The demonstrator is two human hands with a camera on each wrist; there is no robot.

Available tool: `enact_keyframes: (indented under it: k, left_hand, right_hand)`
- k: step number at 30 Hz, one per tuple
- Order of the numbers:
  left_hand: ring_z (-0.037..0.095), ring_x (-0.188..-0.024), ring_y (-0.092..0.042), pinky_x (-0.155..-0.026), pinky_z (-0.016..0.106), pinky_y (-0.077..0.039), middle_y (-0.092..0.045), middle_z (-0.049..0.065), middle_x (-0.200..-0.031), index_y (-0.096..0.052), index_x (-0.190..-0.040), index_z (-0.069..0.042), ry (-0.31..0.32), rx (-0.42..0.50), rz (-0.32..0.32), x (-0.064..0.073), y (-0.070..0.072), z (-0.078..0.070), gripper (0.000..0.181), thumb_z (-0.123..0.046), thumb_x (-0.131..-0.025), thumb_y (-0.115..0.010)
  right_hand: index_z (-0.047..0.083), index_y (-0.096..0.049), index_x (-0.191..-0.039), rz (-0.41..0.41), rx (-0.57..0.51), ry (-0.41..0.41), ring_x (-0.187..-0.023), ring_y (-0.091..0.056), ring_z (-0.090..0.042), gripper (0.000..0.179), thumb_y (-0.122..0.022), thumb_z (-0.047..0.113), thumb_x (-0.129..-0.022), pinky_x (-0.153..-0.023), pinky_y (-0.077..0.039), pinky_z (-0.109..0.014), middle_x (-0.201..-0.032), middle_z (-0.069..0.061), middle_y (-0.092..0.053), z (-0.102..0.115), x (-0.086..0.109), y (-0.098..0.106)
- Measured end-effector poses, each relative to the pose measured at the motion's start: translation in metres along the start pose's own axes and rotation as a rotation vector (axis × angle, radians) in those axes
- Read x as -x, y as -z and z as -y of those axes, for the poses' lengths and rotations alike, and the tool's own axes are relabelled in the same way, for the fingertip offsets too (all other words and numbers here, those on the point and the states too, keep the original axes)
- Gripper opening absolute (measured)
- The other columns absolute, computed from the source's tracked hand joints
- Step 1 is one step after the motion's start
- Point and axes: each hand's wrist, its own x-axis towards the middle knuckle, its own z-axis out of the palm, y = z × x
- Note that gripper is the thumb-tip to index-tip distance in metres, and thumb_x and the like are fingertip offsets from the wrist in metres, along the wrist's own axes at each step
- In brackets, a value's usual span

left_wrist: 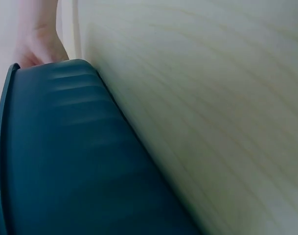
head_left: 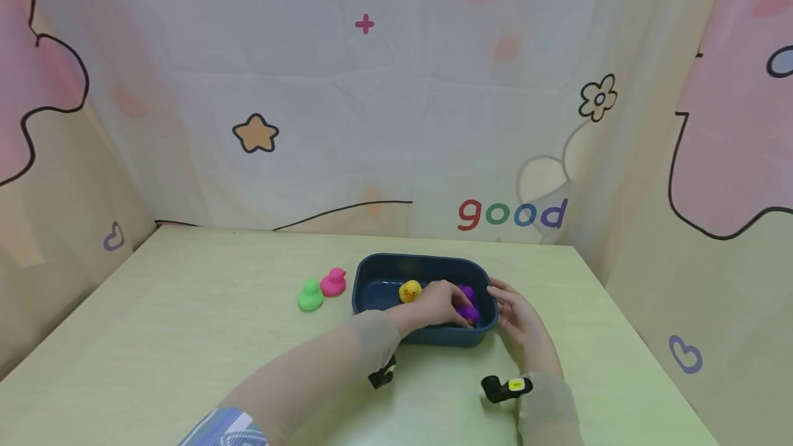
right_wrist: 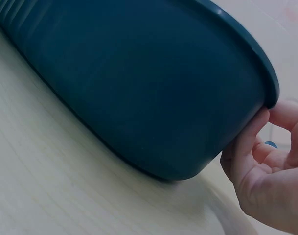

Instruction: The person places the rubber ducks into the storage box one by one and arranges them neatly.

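Note:
A dark blue plastic basin [head_left: 378, 261] sits on the table. My left hand [head_left: 441, 303] reaches over its front rim, with thumb and fingers bent around a purple rubber duck [head_left: 469, 314] at the right end inside. More purple [head_left: 467, 292] shows just behind it, partly covered by the fingers. A yellow rubber duck [head_left: 410, 291] stands in the basin left of this hand. At the basin's right end, my right hand [head_left: 519, 319] holds the rim. The right wrist view has its fingers [right_wrist: 254, 129] against the outer wall just under the lip.
A green rubber duck [head_left: 310, 295] and a pink rubber duck [head_left: 334, 282] stand on the pale wooden table [head_left: 217, 308], left of the basin. Printed cloth [head_left: 347, 122] hangs behind the table and along both sides.

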Motion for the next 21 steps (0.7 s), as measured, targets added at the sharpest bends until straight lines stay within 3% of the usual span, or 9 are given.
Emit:
enact_keyframes:
  k: [14, 21]
  left_hand:
    - [0.006, -0.080, -0.056, -0.080, 0.017, -0.046, -0.075, -0.001, -0.092, -0.078, -0.098, -0.010, -0.030, -0.125, 0.011, -0.0024, -0.0017, -0.0002, 0.021, -0.016, -0.078, -0.083]
    - [0.011, -0.085, -0.055, -0.082, 0.021, -0.048, -0.072, 0.001, -0.097, -0.077, -0.101, -0.010, 0.034, -0.136, 0.057, 0.0006, -0.0001, -0.0004, 0.020, -0.008, -0.081, -0.078]
  right_hand:
    - [0.021, -0.053, -0.108, 0.005, 0.030, 0.031, -0.071, -0.058, 0.001, 0.017, -0.041, 0.009, -0.103, -0.065, -0.050, -0.012, -0.085, 0.012, -0.066, -0.0020, -0.0012, -0.0005]
    - [0.021, -0.054, -0.108, 0.006, 0.032, 0.035, -0.073, -0.059, 0.000, 0.017, -0.043, 0.010, -0.103, -0.067, -0.051, -0.013, -0.087, 0.012, -0.067, -0.0042, -0.0033, -0.0004]
